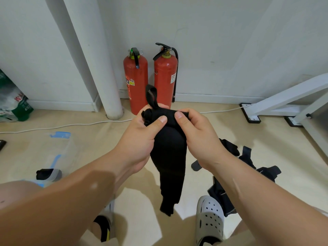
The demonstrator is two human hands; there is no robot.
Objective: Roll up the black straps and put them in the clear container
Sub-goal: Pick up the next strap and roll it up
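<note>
Both the left hand and the right hand pinch the top end of the black strap, held above the floor — it looks light, soft and floppy, so roll from that gripped end, thumbs keeping it tight.

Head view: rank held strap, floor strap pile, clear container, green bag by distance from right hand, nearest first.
1. Held strap: in the right hand.
2. Strap pile: floor, right.
3. Clear container: floor, left.
4. Green bag: far left.
</note>
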